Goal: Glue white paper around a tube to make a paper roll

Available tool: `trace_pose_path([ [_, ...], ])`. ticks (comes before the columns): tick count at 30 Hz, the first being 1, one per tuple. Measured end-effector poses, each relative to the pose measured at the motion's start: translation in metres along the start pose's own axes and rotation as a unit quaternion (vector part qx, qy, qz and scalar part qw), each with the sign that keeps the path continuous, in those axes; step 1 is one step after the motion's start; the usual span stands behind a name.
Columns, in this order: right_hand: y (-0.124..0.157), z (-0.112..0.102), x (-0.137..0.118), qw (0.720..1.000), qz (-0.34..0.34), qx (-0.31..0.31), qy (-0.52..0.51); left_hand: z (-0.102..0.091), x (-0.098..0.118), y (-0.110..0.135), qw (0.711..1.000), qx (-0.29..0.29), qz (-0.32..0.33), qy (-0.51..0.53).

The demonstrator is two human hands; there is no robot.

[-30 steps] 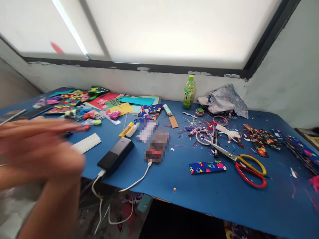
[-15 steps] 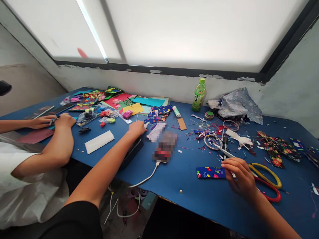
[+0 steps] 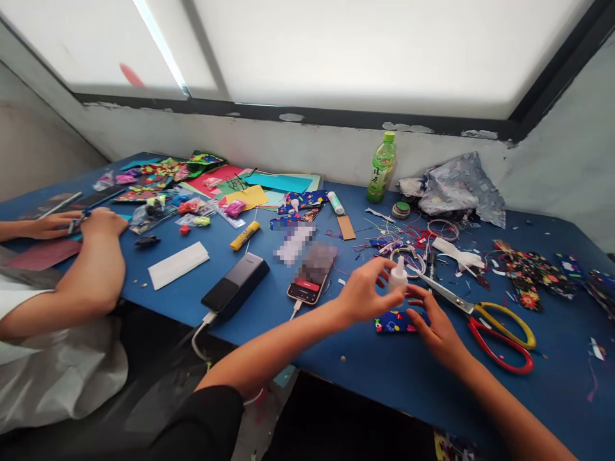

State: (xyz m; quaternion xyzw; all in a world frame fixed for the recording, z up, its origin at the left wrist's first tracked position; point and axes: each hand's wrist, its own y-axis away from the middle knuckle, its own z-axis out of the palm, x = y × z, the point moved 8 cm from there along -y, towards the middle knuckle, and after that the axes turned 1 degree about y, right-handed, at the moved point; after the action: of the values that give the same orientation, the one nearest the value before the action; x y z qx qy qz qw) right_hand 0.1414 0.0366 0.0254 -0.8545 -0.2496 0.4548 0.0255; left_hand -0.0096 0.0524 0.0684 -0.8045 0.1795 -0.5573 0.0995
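Observation:
My left hand (image 3: pixel 366 293) grips a small white squeeze bottle (image 3: pixel 398 279) with a pointed nozzle, held upright above the table. Close by on its right, my right hand (image 3: pixel 438 328) has its fingers apart and curved toward the bottle; whether a fingertip touches it I cannot tell. Below both hands lies a blue patterned fabric strip (image 3: pixel 393 323), partly covered by them. Large scissors (image 3: pixel 461 302) with one yellow and one red handle rest just right of my right hand. A black marker (image 3: pixel 432 264) lies by the blades.
A phone (image 3: pixel 307 289) and a black power bank (image 3: pixel 236 286) have cables attached. A green drink bottle (image 3: pixel 382 168) stands at the back. Thread scraps and a crumpled grey cloth (image 3: pixel 454 189) occupy the right. At far left, another person's hands (image 3: pixel 103 224) work over coloured paper.
My left hand has come from the table's middle to the right with the white bottle, uncovering the power bank and a yellow tube. My right hand has shifted slightly left, off the scissors.

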Motion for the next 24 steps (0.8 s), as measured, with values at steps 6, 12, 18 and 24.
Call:
trace_pose_path([
  [6, 0.001, 0.008, 0.014, 0.978, 0.124, -0.055, -0.16, 0.029, -0.017, 0.01, 0.985, -0.029, -0.02, 0.167],
  [12, 0.004, 0.016, 0.017, 0.958, 0.157, -0.09, -0.224, 0.021, -0.032, 0.01, 0.976, -0.011, -0.049, 0.211],
  [18, 0.009, 0.015, 0.017, 0.955, 0.165, -0.101, -0.224, 0.011, -0.032, 0.011, 0.978, 0.039, -0.03, 0.201],
  [24, 0.009, -0.005, 0.01, 0.978, 0.133, -0.054, -0.151, -0.009, -0.013, 0.013, 0.982, 0.091, 0.069, 0.148],
])
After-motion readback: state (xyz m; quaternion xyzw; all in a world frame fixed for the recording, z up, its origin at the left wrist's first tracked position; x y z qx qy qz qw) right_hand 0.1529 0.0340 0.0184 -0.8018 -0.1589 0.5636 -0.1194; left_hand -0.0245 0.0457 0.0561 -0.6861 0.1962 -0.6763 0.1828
